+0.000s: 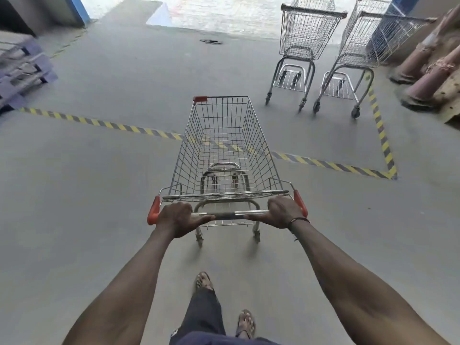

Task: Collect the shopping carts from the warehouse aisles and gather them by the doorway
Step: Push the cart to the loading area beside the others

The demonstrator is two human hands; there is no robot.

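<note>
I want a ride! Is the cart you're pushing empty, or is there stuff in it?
Empty. Through the wire basket of the cart you see only the grey floor and striped tape below.

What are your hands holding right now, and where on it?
Both hands grip the shopping cart by its handle bar: left hand near the left end, right hand near the right end.

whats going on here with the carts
A person grips the handle of an empty shopping cart with the left hand and the right hand, its basket over the striped floor tape. Two parked carts stand ahead on the right, near the bright doorway.
</note>
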